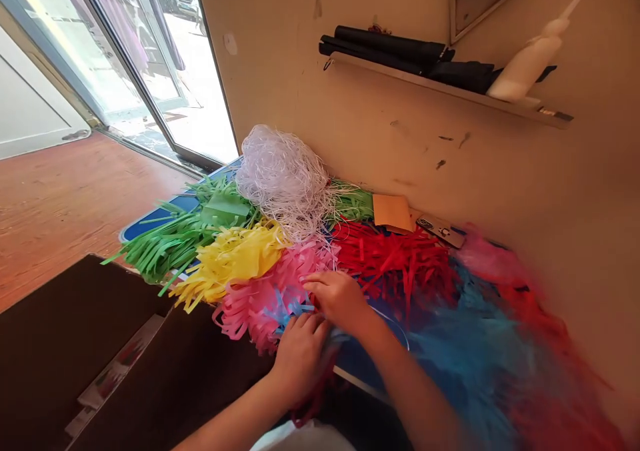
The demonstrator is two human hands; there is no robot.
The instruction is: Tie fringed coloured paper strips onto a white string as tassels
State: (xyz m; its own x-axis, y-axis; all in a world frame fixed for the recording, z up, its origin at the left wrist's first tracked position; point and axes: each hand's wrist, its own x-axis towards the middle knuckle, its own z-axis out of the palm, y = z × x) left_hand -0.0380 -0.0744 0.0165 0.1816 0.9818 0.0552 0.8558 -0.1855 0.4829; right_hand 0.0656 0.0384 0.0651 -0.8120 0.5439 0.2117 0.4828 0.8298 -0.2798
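Note:
My left hand (304,351) is closed around a bunch of blue paper fringe (289,310), whose strips stick out above the fingers. Right beside it, my right hand (343,301) has its fingers curled together, and what lies between them is hidden. A thin white string (400,331) loops out past my right wrist. Pink paper fringe (305,264) lies just behind both hands, with yellow fringe (240,258) and green fringe (173,238) to its left. Red fringe (395,254) spreads to the right. A tangled heap of white string (283,171) sits at the back.
A blue table (145,224) stands against the wall. A brown paper piece (393,212) and a phone (440,230) lie along its back. Blurred blue fringe (470,338) covers the right side. A dark box (65,331) is at left. A wall shelf (450,91) holds black items and a white bottle (530,61).

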